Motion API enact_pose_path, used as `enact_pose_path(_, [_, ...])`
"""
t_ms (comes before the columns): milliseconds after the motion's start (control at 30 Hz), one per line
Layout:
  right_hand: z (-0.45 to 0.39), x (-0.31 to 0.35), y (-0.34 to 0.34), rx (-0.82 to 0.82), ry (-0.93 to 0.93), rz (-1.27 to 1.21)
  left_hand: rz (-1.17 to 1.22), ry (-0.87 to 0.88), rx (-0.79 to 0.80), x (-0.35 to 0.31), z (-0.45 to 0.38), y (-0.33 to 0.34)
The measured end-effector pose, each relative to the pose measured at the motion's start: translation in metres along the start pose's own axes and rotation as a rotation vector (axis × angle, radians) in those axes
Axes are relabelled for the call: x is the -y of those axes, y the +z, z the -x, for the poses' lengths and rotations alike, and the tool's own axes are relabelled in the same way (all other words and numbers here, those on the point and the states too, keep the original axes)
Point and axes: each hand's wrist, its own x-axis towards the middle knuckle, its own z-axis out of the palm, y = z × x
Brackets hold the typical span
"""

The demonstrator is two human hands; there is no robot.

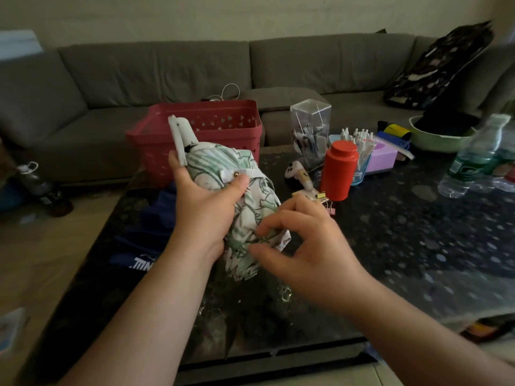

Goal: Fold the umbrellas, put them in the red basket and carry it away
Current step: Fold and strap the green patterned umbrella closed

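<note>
Head view, looking down over a dark speckled coffee table (390,232). White umbrella with green leaf print (245,196), collapsed and bunched, held up off the tabletop between both hands. Long axis tilted: white handle (184,132) up and away to the upper left, toward the basket; loose canopy end down and toward the body at lower right. Left hand (206,207) wrapped round the middle of the bundle, thumb pressing beside the closure strap with its brass snap (237,174). Right hand (301,240) at the lower end, fingertips pinching and gathering the loose folds of fabric, fingers curled into the cloth. Strap lying across the bundle near the left thumb, so nearer the left hand than the right; whether the snap is fastened cannot be told.

Red basket (200,135) standing just beyond the umbrella at the far table edge, directly behind the handle, open top facing up; nothing visible inside from this angle. Short forward reach along the umbrella's own axis, handle first, likely enough to drop it in once the fabric is tamed.

Dark blue fabric with white lettering (145,246) lying on the table under the left wrist, possibly a second umbrella, not certain. Red canister (338,171), clear pen holder (309,132) and water bottle (473,157) to the right, well apart from the path to the basket.
</note>
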Motion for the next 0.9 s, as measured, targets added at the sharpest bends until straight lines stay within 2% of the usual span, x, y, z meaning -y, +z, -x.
enact_pose_path(133, [-0.003, 0.004, 0.012, -0.039, 0.156, 0.07, 0.029, 0.006, -0.035, 0.007, -0.003, 0.003])
enact_pose_path(300, [-0.009, 0.003, 0.017, 0.02, 0.388, -0.119, 0.067, 0.064, -0.112, 0.01, -0.003, 0.005])
enact_pose_path(467, [-0.011, 0.004, 0.023, -0.008, 0.488, -0.224, 0.062, 0.115, -0.123, 0.011, -0.001, 0.008])
enact_pose_path(633, [-0.007, 0.004, 0.034, -0.077, 0.501, -0.251, 0.001, 0.165, -0.059, 0.015, 0.007, 0.013])
enact_pose_path(800, [-0.005, 0.003, 0.038, -0.102, 0.518, -0.381, -0.064, 0.271, 0.022, 0.015, 0.007, 0.011])
enact_pose_path(900, [-0.001, 0.003, 0.036, -0.112, 0.455, -0.309, 0.008, 0.252, 0.003, 0.016, 0.004, 0.01])
